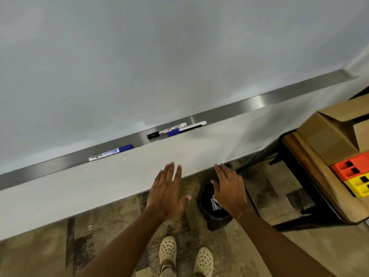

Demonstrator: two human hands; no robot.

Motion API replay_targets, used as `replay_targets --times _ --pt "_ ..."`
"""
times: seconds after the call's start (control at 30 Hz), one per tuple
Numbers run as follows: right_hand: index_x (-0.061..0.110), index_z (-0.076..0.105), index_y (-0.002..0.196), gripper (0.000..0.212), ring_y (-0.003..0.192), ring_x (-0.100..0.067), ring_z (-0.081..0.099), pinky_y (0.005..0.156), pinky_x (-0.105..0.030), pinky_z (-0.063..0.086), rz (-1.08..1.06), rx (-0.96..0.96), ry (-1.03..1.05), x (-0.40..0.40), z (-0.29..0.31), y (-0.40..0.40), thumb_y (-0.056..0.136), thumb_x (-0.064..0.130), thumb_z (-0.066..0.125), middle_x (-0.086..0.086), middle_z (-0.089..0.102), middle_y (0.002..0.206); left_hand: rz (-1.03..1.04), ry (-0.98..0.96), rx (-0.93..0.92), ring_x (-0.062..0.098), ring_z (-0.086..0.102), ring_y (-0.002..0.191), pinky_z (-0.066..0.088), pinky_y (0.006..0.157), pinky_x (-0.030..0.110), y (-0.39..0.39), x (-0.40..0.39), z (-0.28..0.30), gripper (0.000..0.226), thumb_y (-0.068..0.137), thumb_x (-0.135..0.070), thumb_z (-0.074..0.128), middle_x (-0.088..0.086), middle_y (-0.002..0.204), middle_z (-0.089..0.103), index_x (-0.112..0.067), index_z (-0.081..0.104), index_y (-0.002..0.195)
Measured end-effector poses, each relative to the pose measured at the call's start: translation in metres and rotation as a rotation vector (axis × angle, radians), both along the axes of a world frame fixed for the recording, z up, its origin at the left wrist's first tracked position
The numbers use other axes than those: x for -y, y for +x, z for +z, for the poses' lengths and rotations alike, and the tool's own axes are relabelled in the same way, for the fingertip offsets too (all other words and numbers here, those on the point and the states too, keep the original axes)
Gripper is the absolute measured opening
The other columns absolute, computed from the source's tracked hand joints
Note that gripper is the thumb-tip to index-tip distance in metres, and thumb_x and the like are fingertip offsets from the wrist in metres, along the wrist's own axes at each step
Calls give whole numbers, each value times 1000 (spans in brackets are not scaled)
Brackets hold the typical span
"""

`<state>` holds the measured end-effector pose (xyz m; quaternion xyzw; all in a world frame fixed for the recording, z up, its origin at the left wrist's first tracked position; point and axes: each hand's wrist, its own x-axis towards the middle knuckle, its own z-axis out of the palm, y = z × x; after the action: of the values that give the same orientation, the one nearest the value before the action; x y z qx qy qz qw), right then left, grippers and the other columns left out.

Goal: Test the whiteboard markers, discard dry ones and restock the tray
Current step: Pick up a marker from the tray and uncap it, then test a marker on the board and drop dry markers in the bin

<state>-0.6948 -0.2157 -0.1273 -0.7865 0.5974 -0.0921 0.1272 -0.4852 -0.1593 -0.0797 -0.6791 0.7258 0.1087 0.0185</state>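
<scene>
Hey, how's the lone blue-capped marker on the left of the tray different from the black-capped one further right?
The blue-capped marker lies alone; the black-capped marker lies close beside another marker, maybe touching. The blue-capped marker's cap points right, while the black-capped marker's cap points left. Their cap colours differ, blue against black. Both have pale printed barrels, are capped, and lie lengthwise in the metal tray. Neither of the hands touches them.

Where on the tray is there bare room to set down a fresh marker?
The tray runs bare from the white marker rightward to its far end, and again left of the blue-capped marker. Only a short gap separates that marker from the black-capped marker. The black-capped and white markers crowd together mid-tray.
</scene>
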Motion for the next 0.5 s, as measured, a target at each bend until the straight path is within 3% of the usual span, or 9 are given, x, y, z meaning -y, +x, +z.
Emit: replay_targets --times 0.33,0.5 --pt "14 48 138 50 121 -27 53 100 -42 41 215 92 -144 32 59 84 92 31 57 -10 55 135 205 -54 39 24 -12 144 -9 111 35 52 -10 36 95 84 -71 35 6 157 -16 -21 -14 149" --pt "12 57 129 48 115 -28 59 97 -42 45 332 136 -187 31 78 146 86 29 67 -10 62 126 311 -50 64 24 -12 144 -3 115 39 93 -19 50 95 83 -74 30 5 156 -18 -22 -16 148"
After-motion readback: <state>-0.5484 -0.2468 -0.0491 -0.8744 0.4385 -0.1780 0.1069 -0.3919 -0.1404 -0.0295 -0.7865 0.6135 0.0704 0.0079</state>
